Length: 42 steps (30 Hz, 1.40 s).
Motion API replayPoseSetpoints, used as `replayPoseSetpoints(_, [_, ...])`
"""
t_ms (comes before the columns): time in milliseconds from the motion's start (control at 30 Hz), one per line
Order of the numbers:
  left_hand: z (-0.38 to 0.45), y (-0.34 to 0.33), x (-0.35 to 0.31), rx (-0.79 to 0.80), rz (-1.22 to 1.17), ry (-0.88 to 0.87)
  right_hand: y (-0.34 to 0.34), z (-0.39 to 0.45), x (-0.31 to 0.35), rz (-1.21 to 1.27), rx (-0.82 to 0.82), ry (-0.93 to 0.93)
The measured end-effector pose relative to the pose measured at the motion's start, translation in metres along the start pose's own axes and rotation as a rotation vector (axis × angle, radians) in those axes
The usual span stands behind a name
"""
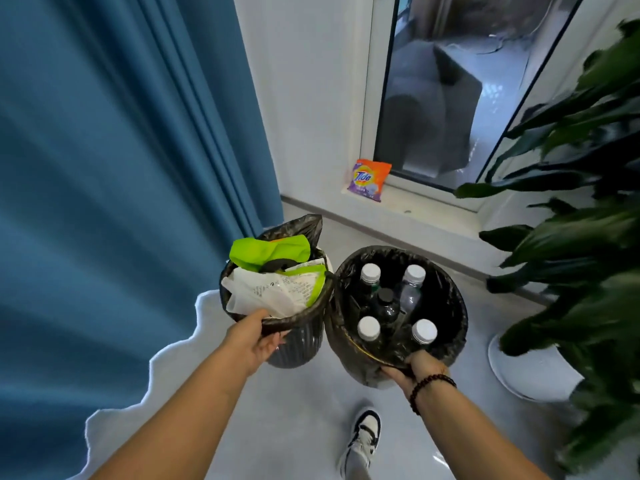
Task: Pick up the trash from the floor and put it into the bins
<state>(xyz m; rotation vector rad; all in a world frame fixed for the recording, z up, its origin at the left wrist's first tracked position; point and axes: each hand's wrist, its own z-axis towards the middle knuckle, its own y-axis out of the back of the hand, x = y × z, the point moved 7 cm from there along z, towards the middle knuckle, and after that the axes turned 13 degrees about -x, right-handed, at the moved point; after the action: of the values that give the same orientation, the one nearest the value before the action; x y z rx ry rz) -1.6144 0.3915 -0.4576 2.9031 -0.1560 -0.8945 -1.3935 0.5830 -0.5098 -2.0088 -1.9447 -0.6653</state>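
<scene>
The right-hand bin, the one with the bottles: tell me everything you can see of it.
The right-hand bin is round and dark, lined with a crinkled black bag folded over its rim. It is open-topped and seen from above, beside the paper-filled bin, their rims close or touching. Inside stand five capped bottles, four white-capped, one black-capped in the middle. The right hand grips its near rim.

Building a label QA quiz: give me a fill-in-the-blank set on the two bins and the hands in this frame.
1. The right bin holds ____ capped bottles.
2. The left hand has a grip on the rim of the bin filled with paper and ____ green packaging.
3. The right hand wears a beaded ____.
4. The Tide bag sits on the window ____.

Missing words: five; lime; bracelet; sill
</scene>
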Motion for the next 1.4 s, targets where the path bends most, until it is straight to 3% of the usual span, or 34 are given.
replayPoseSetpoints(233, [0.057, -0.096, -0.051, -0.004, -0.03, 0.065, -0.06, 0.054, 0.053, 0.086, -0.101, -0.055])
replayPoseSetpoints(500, [0.144, -0.19, -0.119, -0.05, 0.1, 0.066, -0.139, 0.119, 0.105, 0.026, -0.163, -0.153])
replayPoseSetpoints(867, [0.288, -0.332, -0.205, -0.02, 0.23, 0.076, -0.25, 0.206, 0.181, 0.151, -0.342, -0.206])
replayPoseSetpoints(1133, [0.424, -0.433, -0.148, -0.01, 0.267, 0.137, -0.318, 0.358, 0.169, 0.13, -0.469, -0.305])
replayPoseSetpoints(1400, [0.537, -0.504, -0.073, -0.033, 0.283, 0.185, -0.356, 0.493, 0.145, 0.249, -0.47, -0.222])
